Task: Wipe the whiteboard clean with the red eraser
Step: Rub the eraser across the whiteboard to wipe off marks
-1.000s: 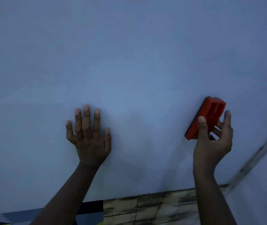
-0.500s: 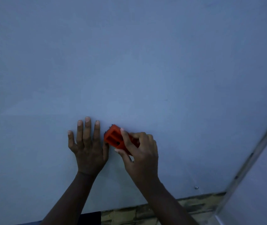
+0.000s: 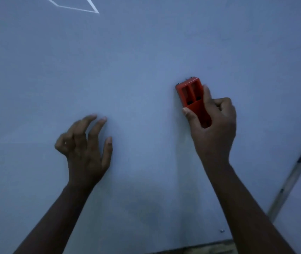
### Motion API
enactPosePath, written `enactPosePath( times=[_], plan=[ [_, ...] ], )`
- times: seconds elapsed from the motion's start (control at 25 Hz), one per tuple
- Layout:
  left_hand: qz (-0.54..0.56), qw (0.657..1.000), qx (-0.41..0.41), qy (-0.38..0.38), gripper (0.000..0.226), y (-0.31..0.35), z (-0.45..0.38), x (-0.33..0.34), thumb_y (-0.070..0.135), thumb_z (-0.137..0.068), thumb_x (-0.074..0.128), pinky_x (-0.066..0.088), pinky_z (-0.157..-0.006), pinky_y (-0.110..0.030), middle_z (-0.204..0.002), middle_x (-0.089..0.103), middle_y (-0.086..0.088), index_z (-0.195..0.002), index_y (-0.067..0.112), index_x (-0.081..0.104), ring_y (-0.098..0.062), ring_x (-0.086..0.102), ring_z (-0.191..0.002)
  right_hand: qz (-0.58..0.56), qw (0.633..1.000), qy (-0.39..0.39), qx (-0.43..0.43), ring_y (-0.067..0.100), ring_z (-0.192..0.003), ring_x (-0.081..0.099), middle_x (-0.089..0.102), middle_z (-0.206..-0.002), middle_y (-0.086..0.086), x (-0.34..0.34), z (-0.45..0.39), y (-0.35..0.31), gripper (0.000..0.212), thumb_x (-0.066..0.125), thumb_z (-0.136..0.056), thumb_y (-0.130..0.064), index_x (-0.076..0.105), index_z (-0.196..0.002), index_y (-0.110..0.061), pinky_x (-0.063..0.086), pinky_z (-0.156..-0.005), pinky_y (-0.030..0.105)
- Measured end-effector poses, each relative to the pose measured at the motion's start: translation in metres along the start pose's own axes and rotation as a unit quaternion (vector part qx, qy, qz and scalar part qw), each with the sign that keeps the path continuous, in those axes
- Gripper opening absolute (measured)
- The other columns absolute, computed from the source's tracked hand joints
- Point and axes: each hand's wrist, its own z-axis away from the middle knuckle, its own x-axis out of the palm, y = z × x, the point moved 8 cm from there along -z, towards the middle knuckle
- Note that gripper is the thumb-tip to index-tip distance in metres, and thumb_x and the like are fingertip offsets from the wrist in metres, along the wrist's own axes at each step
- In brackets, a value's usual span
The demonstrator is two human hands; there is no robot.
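The whiteboard (image 3: 146, 52) fills nearly the whole view, dim and bluish, with no marks showing on it. My right hand (image 3: 213, 129) grips the red eraser (image 3: 191, 96) and holds it flat against the board, right of centre, thumb on its left side and fingers curled over its right. My left hand (image 3: 85, 147) is lower left, its heel on the board, fingers bent and lifted, holding nothing.
A bright reflected outline (image 3: 76, 7) shows at the board's top left. The board's metal frame edge (image 3: 292, 176) runs diagonally at the right. A small screw (image 3: 221, 230) sits near the bottom edge, with a wooden strip (image 3: 201, 248) below it.
My right hand has carried the eraser from beside my left hand out to the right. My left hand has lifted its flat fingers off the board and bent them.
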Motion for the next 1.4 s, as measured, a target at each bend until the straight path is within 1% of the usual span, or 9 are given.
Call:
enactPosePath(
  times=[0.2, 0.36, 0.64, 0.72, 0.88, 1.0, 1.12, 1.24, 1.4],
  plan=[
    [-0.028, 0.999, 0.007, 0.019, 0.052, -0.020, -0.051, 0.003, 0.036, -0.107, 0.053, 0.024, -0.110, -0.048, -0.163, 0.041, -0.010, -0.155, 0.016, 0.049, -0.028, 0.034, -0.153, -0.035, 0.998, -0.043, -0.029, 0.024, -0.096, 0.047, 0.051, -0.104, 0.007, 0.016, 0.032, -0.012, 0.063, 0.073, -0.090, -0.042, 0.060, -0.146, -0.016, 0.041, -0.088, 0.028],
    [-0.029, 0.999, 0.008, 0.014, 0.054, -0.018, -0.046, 0.006, 0.035, -0.108, 0.052, 0.027, -0.113, -0.051, -0.167, 0.040, -0.010, -0.158, 0.017, 0.046, -0.027, 0.033, -0.157, -0.042, 0.975, -0.163, -0.142, 0.030, -0.087, 0.051, 0.056, -0.102, 0.009, 0.051, 0.127, -0.035, 0.057, 0.077, -0.091, -0.040, 0.063, -0.143, -0.019, 0.043, -0.076, 0.041],
    [-0.017, 1.000, 0.015, -0.011, 0.059, -0.018, -0.032, 0.006, 0.030, -0.109, 0.053, 0.020, -0.127, -0.052, -0.170, 0.032, -0.015, -0.163, 0.011, 0.039, -0.028, 0.022, -0.161, 0.019, 0.907, -0.298, -0.296, 0.027, -0.088, 0.054, 0.059, -0.104, 0.005, 0.089, 0.290, -0.049, 0.053, 0.074, -0.088, -0.038, 0.063, -0.138, -0.024, 0.045, -0.074, 0.040],
    [-0.015, 0.999, 0.026, -0.018, 0.060, -0.018, -0.026, 0.006, 0.027, -0.108, 0.054, 0.019, -0.129, -0.054, -0.169, 0.032, -0.018, -0.163, 0.008, 0.037, -0.032, 0.023, -0.160, 0.012, 0.915, -0.277, -0.293, 0.029, -0.085, 0.056, 0.061, -0.104, 0.006, 0.086, 0.278, -0.054, 0.050, 0.072, -0.092, -0.039, 0.063, -0.138, -0.021, 0.046, -0.072, 0.040],
    [-0.021, 0.999, 0.031, -0.020, 0.062, -0.019, -0.023, 0.007, 0.026, -0.107, 0.056, 0.019, -0.129, -0.055, -0.169, 0.031, -0.018, -0.163, 0.007, 0.037, -0.034, 0.024, -0.160, -0.006, 0.966, -0.140, -0.215, 0.033, -0.080, 0.056, 0.063, -0.103, 0.014, 0.068, 0.165, -0.072, 0.049, 0.061, -0.102, -0.041, 0.064, -0.141, -0.011, 0.045, -0.070, 0.042],
    [-0.014, 0.999, 0.028, -0.015, 0.060, -0.017, -0.023, 0.006, 0.026, -0.107, 0.056, 0.020, -0.129, -0.055, -0.169, 0.032, -0.019, -0.162, 0.006, 0.039, -0.035, 0.025, -0.159, -0.009, 0.991, -0.019, -0.128, 0.036, -0.087, 0.054, 0.063, -0.104, 0.019, 0.046, 0.070, -0.069, 0.053, 0.067, -0.101, -0.036, 0.059, -0.145, -0.007, 0.048, -0.074, 0.047],
    [-0.015, 0.999, 0.028, -0.018, 0.061, -0.017, -0.024, 0.006, 0.027, -0.107, 0.055, 0.020, -0.129, -0.054, -0.169, 0.032, -0.018, -0.162, 0.008, 0.039, -0.034, 0.025, -0.160, -0.021, 0.996, 0.052, -0.075, 0.026, -0.096, 0.048, 0.061, -0.109, 0.016, 0.036, 0.022, -0.063, 0.056, 0.072, -0.100, -0.034, 0.057, -0.147, -0.007, 0.051, -0.080, 0.048],
    [0.003, 1.000, 0.012, -0.008, 0.057, -0.018, -0.027, 0.004, 0.030, -0.105, 0.057, 0.021, -0.126, -0.049, -0.167, 0.038, -0.014, -0.158, 0.012, 0.046, -0.029, 0.029, -0.158, -0.032, 0.992, 0.015, -0.124, 0.032, -0.092, 0.050, 0.060, -0.105, 0.017, 0.047, 0.046, -0.073, 0.056, 0.074, -0.098, -0.031, 0.059, -0.146, -0.007, 0.047, -0.079, 0.048],
    [0.028, 0.999, -0.028, 0.012, 0.048, -0.023, -0.073, -0.007, 0.034, -0.101, 0.063, 0.027, -0.110, -0.046, -0.156, 0.050, -0.009, -0.146, 0.017, 0.057, -0.025, 0.039, -0.148, 0.004, 0.943, -0.092, -0.319, 0.031, -0.088, 0.059, 0.071, -0.113, 0.014, 0.065, 0.120, -0.090, 0.056, 0.075, -0.097, -0.037, 0.060, -0.144, -0.012, 0.047, -0.074, 0.044]
  ],
)
